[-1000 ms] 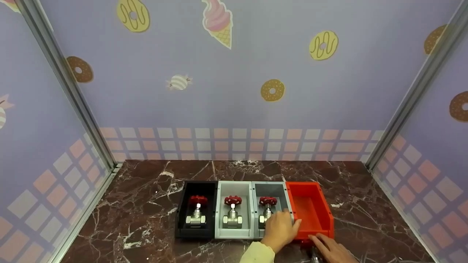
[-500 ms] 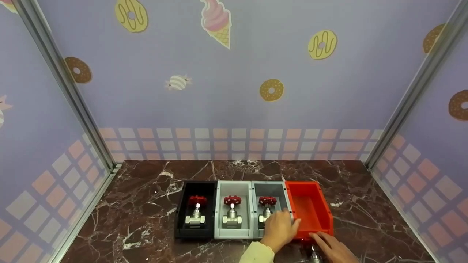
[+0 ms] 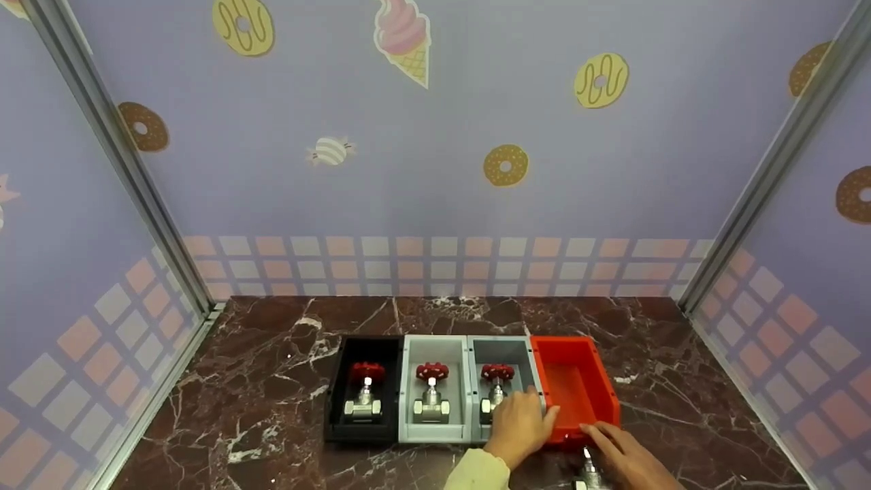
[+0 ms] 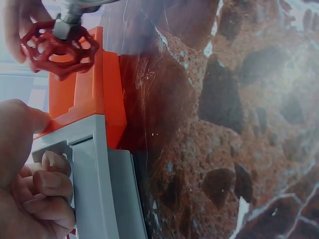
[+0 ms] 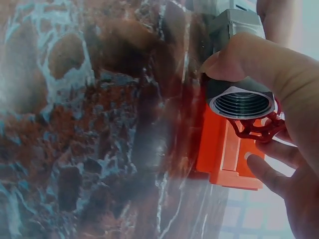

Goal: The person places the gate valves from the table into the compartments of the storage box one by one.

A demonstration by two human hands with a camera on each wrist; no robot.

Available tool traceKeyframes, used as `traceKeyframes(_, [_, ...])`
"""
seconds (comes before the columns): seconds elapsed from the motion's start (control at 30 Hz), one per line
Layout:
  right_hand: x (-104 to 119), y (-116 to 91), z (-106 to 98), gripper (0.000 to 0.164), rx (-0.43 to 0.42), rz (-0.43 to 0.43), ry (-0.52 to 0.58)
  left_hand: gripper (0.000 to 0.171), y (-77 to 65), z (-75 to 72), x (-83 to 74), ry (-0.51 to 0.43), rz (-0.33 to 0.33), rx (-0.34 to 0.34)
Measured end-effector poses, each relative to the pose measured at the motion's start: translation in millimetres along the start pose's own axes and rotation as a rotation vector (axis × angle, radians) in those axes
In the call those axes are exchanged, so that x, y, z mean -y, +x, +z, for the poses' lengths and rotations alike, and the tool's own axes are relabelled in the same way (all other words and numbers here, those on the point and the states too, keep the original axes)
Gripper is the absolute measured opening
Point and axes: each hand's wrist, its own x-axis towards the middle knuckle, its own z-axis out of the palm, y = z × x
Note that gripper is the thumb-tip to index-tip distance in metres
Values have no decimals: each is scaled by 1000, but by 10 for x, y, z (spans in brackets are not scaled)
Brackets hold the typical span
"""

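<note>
My left hand (image 3: 520, 425) grips the wall where the grey bin (image 3: 500, 350) meets the orange-red bin (image 3: 575, 391). In the left wrist view its thumb lies toward the orange-red side and its curled fingers are within the grey bin. My right hand (image 3: 629, 456) holds a metal valve (image 5: 237, 25) with a red handwheel (image 4: 60, 50), thumb across the threaded body. This valve is at the front of the orange-red bin, handwheel close to its front wall. A similar valve (image 3: 495, 395) stands in the grey bin, partly covered by my left hand.
To the left, a white bin (image 3: 435, 350) and a black bin (image 3: 371, 347) stand side by side in the row, each with a red-wheeled valve inside. Dark marbled tabletop (image 3: 272, 381) surrounds them. A patterned wall (image 3: 435, 204) rises behind, with side panels left and right.
My right hand has shifted slightly forward and right with the valve, and more of its metal body shows below the orange-red bin. My left hand has stayed in place.
</note>
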Motion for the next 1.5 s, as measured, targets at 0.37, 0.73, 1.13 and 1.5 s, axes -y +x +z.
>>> traceKeyframes(0.37, [10, 97, -145, 109, 73, 150, 34, 40, 5, -11, -6, -1, -13, 24])
traceKeyframes(0.73, [-23, 269, -156, 115, 108, 224, 120, 43, 9, 12, 5, 12, -16, 22])
traceKeyframes(1.13, [-88, 372, -136, 117, 157, 339, 141, 42, -2, 5, -17, -3, -15, 27])
traceKeyframes(1.5, [-234, 507, -77, 115, 78, 348, 55, 42, 1, 20, -15, 12, -3, 23])
